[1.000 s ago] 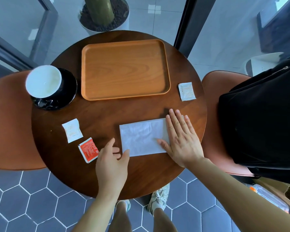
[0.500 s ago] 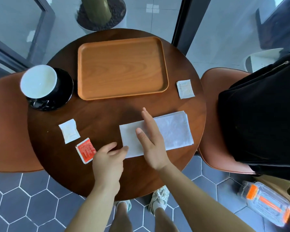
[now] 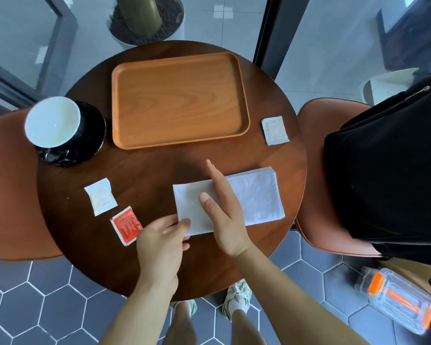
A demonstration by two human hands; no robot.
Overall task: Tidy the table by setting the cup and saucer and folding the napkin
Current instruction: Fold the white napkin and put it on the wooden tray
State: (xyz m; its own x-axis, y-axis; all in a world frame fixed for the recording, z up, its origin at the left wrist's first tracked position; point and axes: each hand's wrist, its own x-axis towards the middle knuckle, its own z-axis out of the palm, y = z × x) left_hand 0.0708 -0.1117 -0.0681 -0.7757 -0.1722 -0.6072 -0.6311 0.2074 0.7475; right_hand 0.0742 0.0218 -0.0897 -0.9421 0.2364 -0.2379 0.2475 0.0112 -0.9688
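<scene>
A white napkin (image 3: 256, 195), folded into a long rectangle, lies on the near right part of the round dark wooden table (image 3: 144, 170). My right hand (image 3: 222, 210) stands on edge across the napkin's middle, fingers straight and together. My left hand (image 3: 159, 242) pinches the napkin's near left corner between thumb and fingers. At the table's left edge a white cup (image 3: 52, 122) sits on a black saucer (image 3: 92, 135).
An orange wooden tray (image 3: 179, 100) lies at the back of the table. Two white sachets (image 3: 100, 196) (image 3: 275, 130) and a red sachet (image 3: 126, 225) lie loose. Brown chairs (image 3: 316, 195) flank the table; a black bag (image 3: 388, 165) fills the right one. A plastic case (image 3: 398, 302) lies on the floor.
My right hand slid left from the napkin's right end to its middle and turned on edge. My left hand moved forward and took hold of the near left corner.
</scene>
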